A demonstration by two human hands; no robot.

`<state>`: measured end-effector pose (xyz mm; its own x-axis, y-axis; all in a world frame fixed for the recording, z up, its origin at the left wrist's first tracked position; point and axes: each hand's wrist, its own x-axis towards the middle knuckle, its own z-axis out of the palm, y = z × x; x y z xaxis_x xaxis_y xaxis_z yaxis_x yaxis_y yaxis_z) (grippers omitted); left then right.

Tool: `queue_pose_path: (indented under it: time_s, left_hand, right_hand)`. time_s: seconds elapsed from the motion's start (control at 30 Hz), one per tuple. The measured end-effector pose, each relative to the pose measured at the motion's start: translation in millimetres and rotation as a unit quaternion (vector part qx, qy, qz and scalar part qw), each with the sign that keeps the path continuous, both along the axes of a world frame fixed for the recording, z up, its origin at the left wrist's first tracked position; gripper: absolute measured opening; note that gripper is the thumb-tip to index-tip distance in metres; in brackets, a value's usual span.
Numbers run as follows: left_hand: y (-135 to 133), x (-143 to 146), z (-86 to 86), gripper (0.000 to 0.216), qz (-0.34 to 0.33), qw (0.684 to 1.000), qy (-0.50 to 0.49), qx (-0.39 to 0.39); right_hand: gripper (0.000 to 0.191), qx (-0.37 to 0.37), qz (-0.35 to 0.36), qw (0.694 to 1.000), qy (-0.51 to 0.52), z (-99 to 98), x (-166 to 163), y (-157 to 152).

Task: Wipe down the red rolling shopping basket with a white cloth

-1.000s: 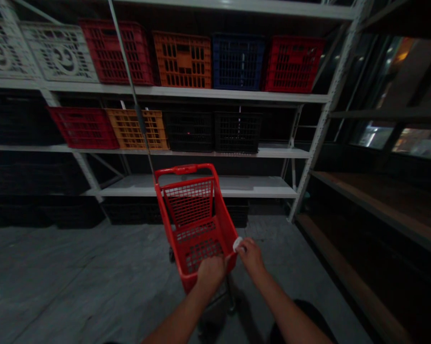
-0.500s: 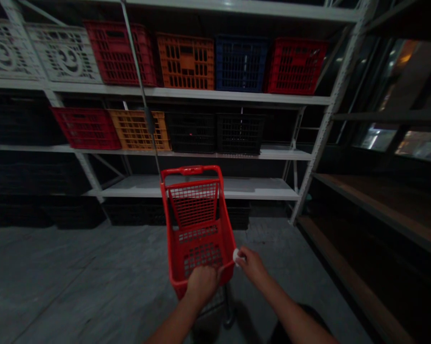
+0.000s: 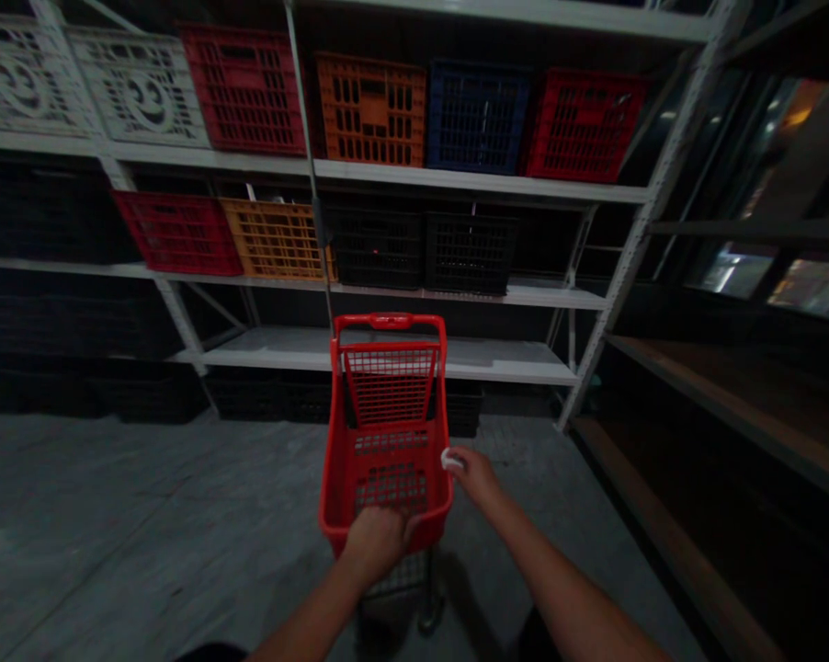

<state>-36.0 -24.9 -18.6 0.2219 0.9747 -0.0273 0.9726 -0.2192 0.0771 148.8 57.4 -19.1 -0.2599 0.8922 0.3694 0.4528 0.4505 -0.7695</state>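
Note:
A red plastic shopping cart [image 3: 395, 441] with a mesh basket stands on the floor before me, its handle on the far side. My left hand [image 3: 379, 541] is wrapped over the near rim of the basket. At the right side rim is my right hand [image 3: 471, 473], closed on a small white wiping cloth [image 3: 450, 460], possibly a folded tissue. The cloth touches or nearly touches the rim. Its full shape is hidden by my fingers. Inside, the basket shows only its grid bottom.
A white metal rack [image 3: 414, 176] stands behind the cart, holding plastic crates, among them an orange crate [image 3: 371, 110] and a blue crate [image 3: 479, 118]. A thin pole [image 3: 302, 101] rises by the handle. Brown shelving [image 3: 704, 391] lines the right. Grey floor [image 3: 145, 515] spreads left.
My right hand with the white cloth has moved farther along the right rim, away from me. The left hand keeps its grip, and the cart has turned slightly in view.

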Motion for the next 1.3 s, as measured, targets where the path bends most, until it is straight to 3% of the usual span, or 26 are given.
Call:
queue_pose_path:
  time_s: [0.1,0.2,0.3,0.43,0.53,0.63,0.8,0.87,0.97,1.17,1.23,1.3]
  left_hand:
    - [-5,-14,-0.9,0.059,-0.017,1.0,-0.001,0.008]
    - [-9,-25,-0.9,0.059,-0.035,0.999,-0.009,0.015]
    - [-10,-30,0.5,0.06,-0.046,0.999,-0.009,0.014]
    - [-7,-31,3.9,0.062,-0.064,0.998,0.002,0.023]
    - [-5,-34,6.5,0.062,-0.072,0.997,0.002,0.019]
    - [-3,-41,7.3,0.064,-0.072,0.997,0.007,0.017]
    - [-2,-55,4.3,0.071,-0.067,0.997,0.016,0.021]
    - [-1,-58,3.1,0.071,-0.076,0.997,0.009,0.015]
    - [-1,-64,1.6,0.07,-0.099,0.995,-0.002,0.008]
    - [1,-82,1.3,0.066,-0.122,0.992,-0.014,0.008]
    - [3,-89,5.6,0.063,-0.122,0.992,-0.011,0.015]
    - [6,-91,11.6,0.058,-0.101,0.994,-0.01,0.026]
  right_hand:
    - [0.017,-0.013,0.057,0.998,0.0,-11.9,0,-39]
    - [0.018,0.004,0.06,0.998,-0.021,-16.4,-6,-52]
    - [0.018,0.048,0.032,0.996,-0.073,-10.8,-13,-29]
    - [0.02,0.057,-0.061,0.989,-0.124,5.8,-16,21]
    - [0.021,0.054,-0.097,0.985,-0.135,13.1,-18,33]
    - [0.021,0.06,-0.072,0.986,-0.139,7.4,-23,8]
    - [0.021,0.05,0.004,0.994,-0.101,-17.7,-36,-67]
    - [0.022,0.053,0.027,0.994,-0.086,-22.3,-38,-78]
    - [0.022,0.074,0.027,0.991,-0.107,-15.0,-33,-53]
    - [0.021,0.059,-0.097,0.979,-0.167,23.7,-18,48]
    - [0.021,0.06,-0.104,0.979,-0.166,26.7,-23,54]
    - [0.021,0.064,-0.1,0.979,-0.168,21.8,-34,40]
